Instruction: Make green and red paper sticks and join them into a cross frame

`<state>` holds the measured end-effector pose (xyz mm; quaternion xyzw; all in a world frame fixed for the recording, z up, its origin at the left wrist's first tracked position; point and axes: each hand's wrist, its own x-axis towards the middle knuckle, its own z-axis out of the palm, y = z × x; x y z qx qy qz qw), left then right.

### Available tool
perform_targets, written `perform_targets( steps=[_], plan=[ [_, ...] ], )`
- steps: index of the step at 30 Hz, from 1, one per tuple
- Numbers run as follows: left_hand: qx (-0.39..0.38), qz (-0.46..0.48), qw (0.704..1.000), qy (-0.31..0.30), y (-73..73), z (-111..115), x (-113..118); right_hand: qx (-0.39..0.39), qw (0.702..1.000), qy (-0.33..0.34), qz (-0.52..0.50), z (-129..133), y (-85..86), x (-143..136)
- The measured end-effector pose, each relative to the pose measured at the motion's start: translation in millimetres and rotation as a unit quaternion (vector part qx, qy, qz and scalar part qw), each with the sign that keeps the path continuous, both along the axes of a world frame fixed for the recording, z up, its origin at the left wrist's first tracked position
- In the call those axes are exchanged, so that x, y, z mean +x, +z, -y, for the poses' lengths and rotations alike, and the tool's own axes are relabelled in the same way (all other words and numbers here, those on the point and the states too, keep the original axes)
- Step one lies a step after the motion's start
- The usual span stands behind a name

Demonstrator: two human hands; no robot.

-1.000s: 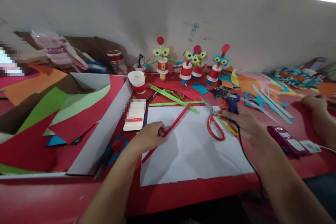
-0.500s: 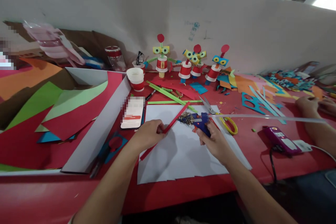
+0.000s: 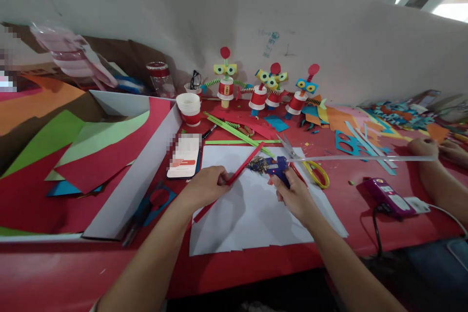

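Note:
Between the fingers of my left hand (image 3: 210, 185) is a narrow red paper strip (image 3: 246, 163), slanting up to the right over white paper sheets (image 3: 234, 226). My right hand (image 3: 294, 197) grips a blue hot glue gun (image 3: 280, 168), its fouled nozzle pointing left at the strip. I cannot tell whether nozzle and strip touch. A long clear glue stick (image 3: 358, 158) juts from the back of the gun to the right. Scissors with yellow handles (image 3: 317, 173) lie just behind my right hand. Green paper strips (image 3: 237, 132) rest beyond the white sheets.
Several paper-cup robots (image 3: 225, 88) stand by the wall. Left are a box (image 3: 120, 180) of coloured paper, a phone (image 3: 185, 156) and stacked paper cups (image 3: 189, 107). A purple power adapter (image 3: 389, 197) with cords sits at right, near another person's arm (image 3: 435, 180).
The glue gun has shifted very slightly, and the glue stick's far end now sits a little higher and further left. My left hand keeps its hold on the red strip.

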<state>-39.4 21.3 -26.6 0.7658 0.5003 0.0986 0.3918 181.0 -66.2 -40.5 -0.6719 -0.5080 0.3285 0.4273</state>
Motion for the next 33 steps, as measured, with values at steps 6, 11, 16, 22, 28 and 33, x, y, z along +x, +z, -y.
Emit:
perform_targets(
  steps=[6, 11, 16, 22, 28, 33],
  plan=[
    [0.004, -0.004, 1.0, -0.01, -2.1, -2.3, 0.1, -0.017, 0.999, -0.006, 0.041, 2.6, 5.1, -8.0],
    [0.004, -0.008, 1.0, -0.012, 0.5, -1.1, 0.0, -0.03, 0.994, 0.037, 0.094, 9.9, 9.4, -20.6],
    [0.005, -0.014, 1.0, -0.019, -0.3, -1.2, -0.4, -0.048, 0.991, 0.052, 0.115, 8.2, 8.2, -22.5],
    [0.0, -0.022, 1.0, -0.012, 0.9, -1.2, -0.2, -0.043, 0.987, -0.011, 0.151, -4.2, 5.0, -9.7],
    [-0.004, -0.03, 0.999, -0.012, 2.1, -1.3, 0.1, -0.054, 0.988, 0.006, 0.145, -7.1, 3.3, -8.4],
    [-0.008, -0.023, 1.0, -0.009, -1.7, -2.0, -0.5, -0.061, 0.981, -0.043, 0.177, -14.5, 11.5, -0.3]
  ],
)
